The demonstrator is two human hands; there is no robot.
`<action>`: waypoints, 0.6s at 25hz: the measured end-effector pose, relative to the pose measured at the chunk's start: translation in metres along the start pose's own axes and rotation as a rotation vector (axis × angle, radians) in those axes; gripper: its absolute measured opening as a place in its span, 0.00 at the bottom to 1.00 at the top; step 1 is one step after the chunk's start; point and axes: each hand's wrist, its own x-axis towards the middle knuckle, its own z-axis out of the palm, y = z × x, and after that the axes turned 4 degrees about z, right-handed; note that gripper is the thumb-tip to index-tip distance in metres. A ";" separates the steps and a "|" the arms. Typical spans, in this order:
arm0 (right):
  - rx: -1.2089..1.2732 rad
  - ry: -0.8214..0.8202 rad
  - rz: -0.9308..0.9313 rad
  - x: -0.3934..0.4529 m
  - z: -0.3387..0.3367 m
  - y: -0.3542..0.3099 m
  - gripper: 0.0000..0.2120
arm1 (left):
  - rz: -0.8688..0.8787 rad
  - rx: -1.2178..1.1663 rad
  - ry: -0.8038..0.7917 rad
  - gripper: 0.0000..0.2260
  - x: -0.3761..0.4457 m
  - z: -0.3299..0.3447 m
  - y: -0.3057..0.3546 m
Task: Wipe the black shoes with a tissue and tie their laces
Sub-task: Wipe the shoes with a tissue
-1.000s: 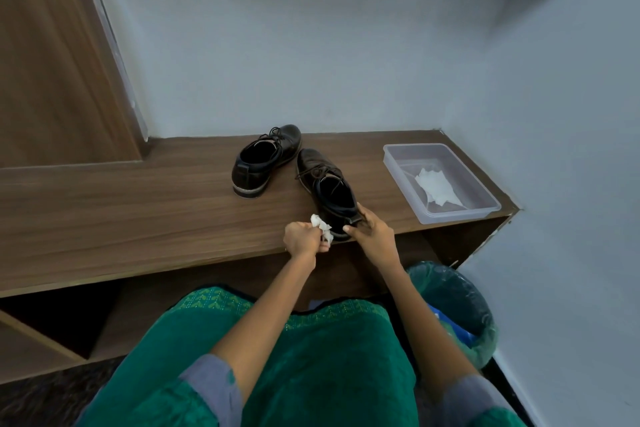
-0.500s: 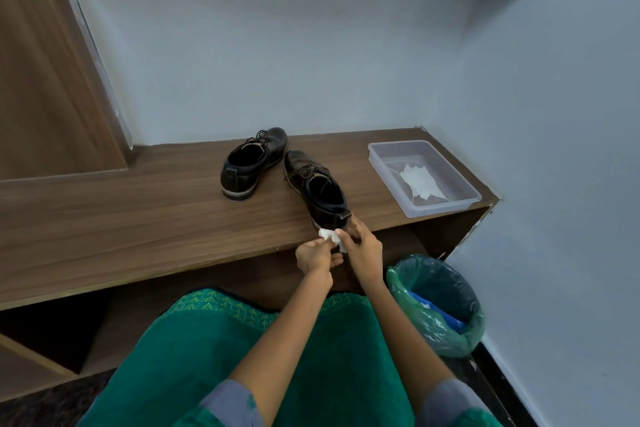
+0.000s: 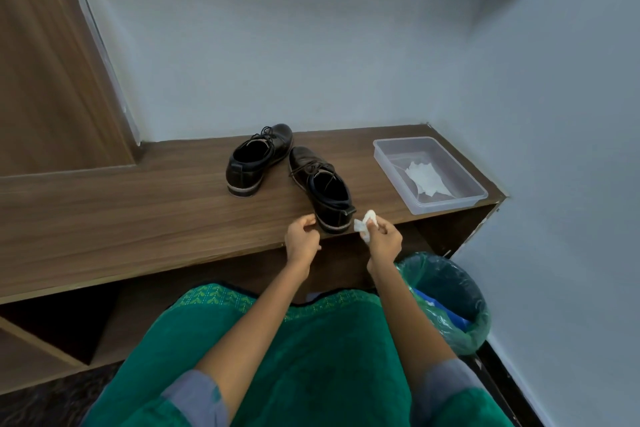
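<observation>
Two black lace-up shoes stand on the wooden shelf (image 3: pixel 138 215). The left shoe (image 3: pixel 258 159) sits further back, its toe pointing away. The right shoe (image 3: pixel 322 191) has its heel at the shelf's front edge. My right hand (image 3: pixel 382 239) pinches a crumpled white tissue (image 3: pixel 365 222) just right of that heel, apart from the leather. My left hand (image 3: pixel 302 237) hovers left of the heel with fingers loosely curled, holding nothing. Loose laces lie on both shoes.
A clear plastic tray (image 3: pixel 460 180) with a white tissue (image 3: pixel 427 178) in it sits at the shelf's right end. A bin with a green liner (image 3: pixel 450 302) stands on the floor below right. Walls close in behind and to the right.
The tissue has passed from my left hand to my right hand. Both hands have drawn apart to either side of the right shoe's heel.
</observation>
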 end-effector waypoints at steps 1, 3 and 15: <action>0.017 0.017 0.061 -0.003 0.007 0.001 0.12 | -0.043 -0.032 -0.032 0.22 0.000 0.002 0.002; 0.056 0.027 0.163 -0.009 0.019 0.006 0.11 | -0.118 -0.074 -0.069 0.23 -0.004 0.008 0.003; -0.055 -0.238 0.099 -0.041 0.026 0.038 0.07 | -0.130 -0.071 -0.099 0.15 -0.006 0.007 -0.002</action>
